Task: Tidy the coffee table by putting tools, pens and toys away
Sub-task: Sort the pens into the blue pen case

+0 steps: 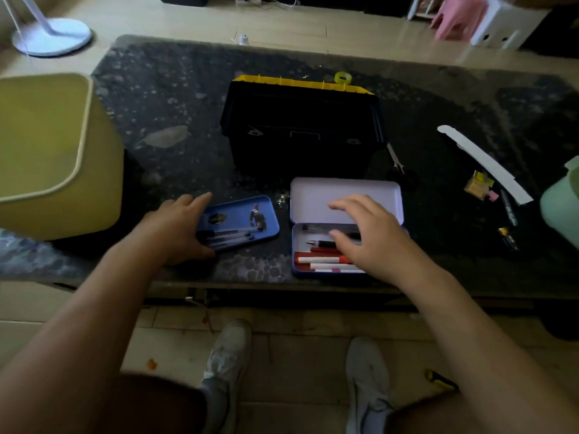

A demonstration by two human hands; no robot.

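Note:
A blue tray (247,216) lies near the front edge of the dark coffee table (175,98); it holds a small toy figure (257,217), a little dark object and pens (228,237). My left hand (174,228) holds the tray's left end, thumb under the near edge, fingers along the far edge. To the right an open pencil tin (316,198) holds red, black and white pens (319,260). My right hand (369,238) hovers over the tin with fingers spread and relaxed, holding nothing. A black toolbox (300,126) with a yellow lid stands behind.
A yellow-green bin (47,151) sits at the table's left. Scissors (395,159), a white strip (485,164), sticky notes (477,184), a marker (509,209) and a battery (507,236) lie at the right, beside a pale green container (560,205). A tape roll (343,78) sits behind the toolbox.

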